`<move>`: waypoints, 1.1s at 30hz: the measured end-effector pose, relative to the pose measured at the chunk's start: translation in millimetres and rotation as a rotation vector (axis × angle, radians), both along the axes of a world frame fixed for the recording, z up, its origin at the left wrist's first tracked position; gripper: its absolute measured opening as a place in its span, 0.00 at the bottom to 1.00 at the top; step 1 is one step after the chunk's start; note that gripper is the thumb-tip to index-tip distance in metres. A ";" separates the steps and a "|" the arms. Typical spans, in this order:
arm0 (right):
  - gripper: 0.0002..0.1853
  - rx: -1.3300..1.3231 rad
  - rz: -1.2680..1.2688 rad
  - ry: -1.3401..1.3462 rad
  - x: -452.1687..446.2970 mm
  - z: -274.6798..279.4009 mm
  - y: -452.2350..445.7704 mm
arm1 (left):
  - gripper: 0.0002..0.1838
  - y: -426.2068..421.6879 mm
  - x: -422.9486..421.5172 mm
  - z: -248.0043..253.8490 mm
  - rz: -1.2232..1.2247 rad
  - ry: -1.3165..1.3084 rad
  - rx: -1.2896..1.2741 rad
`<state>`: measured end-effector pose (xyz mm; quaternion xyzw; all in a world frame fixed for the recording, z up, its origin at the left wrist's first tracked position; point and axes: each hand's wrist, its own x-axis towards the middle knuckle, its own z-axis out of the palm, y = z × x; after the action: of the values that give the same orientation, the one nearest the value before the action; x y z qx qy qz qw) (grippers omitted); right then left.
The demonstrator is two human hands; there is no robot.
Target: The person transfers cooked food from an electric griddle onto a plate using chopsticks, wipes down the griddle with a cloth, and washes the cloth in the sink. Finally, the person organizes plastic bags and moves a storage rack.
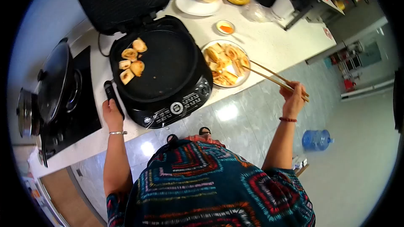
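The white bench (269, 50) is the largest thing in front of you, and it runs from the near left to the far right. On it stands the black electric pan (164, 67) with its square lid (124, 0) raised at the far side and its control panel at your side. To the left of it, the dark wok with a glass lid (54, 80) is on the black cooktop (84, 105).

Just to the right of the electric pan is the round plate (227, 85), filled with browned food pieces (216, 54). Beyond this plate is the small white dish (225, 27) with something orange inside.

Your right hand (294, 96) is closed around the long wooden chopsticks (269, 77), and their tips are at the right part of the plate. Your left hand (112, 112) is grasping the black handle (110, 91) at the left near side of the electric pan. Inside the pan, five golden-brown pieces (137, 68) lie grouped at the left, and the rest of its dark surface holds only a tiny crumb (154, 77).
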<state>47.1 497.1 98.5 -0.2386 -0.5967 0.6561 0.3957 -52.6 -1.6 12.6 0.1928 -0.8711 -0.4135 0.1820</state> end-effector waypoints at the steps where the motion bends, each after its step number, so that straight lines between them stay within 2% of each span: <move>1: 0.13 0.007 0.015 0.015 -0.7 2.8 -0.3 | 0.15 1.3 2.0 2.3 0.007 0.042 -0.100; 5: 0.14 0.076 0.145 0.101 -17.1 35.5 -27.8 | 0.15 4.1 3.0 5.6 0.007 0.040 -0.071; 7: 0.14 0.077 0.327 0.203 -35.1 46.6 -56.4 | 0.14 9.5 3.9 13.2 0.034 0.003 0.025; 9: 0.15 0.116 0.429 0.134 -59.9 52.4 -93.6 | 0.13 11.3 4.0 15.8 0.038 -0.001 0.009; 10: 0.14 0.229 0.419 0.072 -72.4 53.7 -116.3 | 0.13 12.2 4.8 19.4 0.030 -0.015 0.027; 12: 0.12 0.051 0.579 0.085 -98.9 54.4 -154.9 | 0.12 14.5 6.0 24.0 0.020 -0.005 0.052; 15: 0.12 0.038 0.702 0.125 -133.7 52.0 -199.0 | 0.12 12.9 5.6 21.8 0.020 -0.018 0.042; 23: 0.12 0.120 0.783 0.057 -174.8 33.5 -240.2 | 0.13 11.3 4.7 17.3 0.027 -0.016 0.060; 33: 0.12 0.069 0.661 0.100 -174.3 25.3 -228.2 | 0.12 13.0 5.3 21.6 0.008 -0.028 0.058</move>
<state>-127.2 268.9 123.8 0.0139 -0.6434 0.7393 0.1981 -47.3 11.4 34.2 0.2073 -0.8604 -0.4351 0.1658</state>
